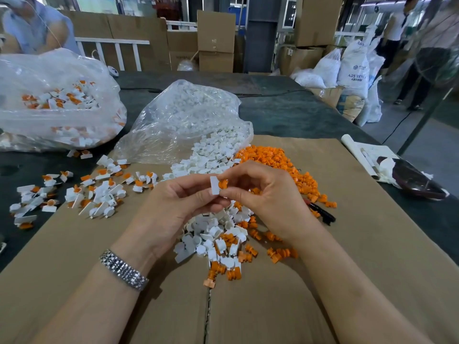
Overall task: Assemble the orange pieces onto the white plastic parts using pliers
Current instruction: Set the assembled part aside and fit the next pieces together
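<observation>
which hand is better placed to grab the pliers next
Right. The pliers lie on the cardboard just beside the right hand, while the left hand grips the white part farther away.

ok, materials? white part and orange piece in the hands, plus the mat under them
White part: looks like rigid moulded plastic, matte, with crisp flat edges.
Orange piece: probably plastic or rubber; ribbed, dull finish; hardness can't be judged.
Mat: corrugated cardboard, plain brown, with a seam between flaps.
</observation>
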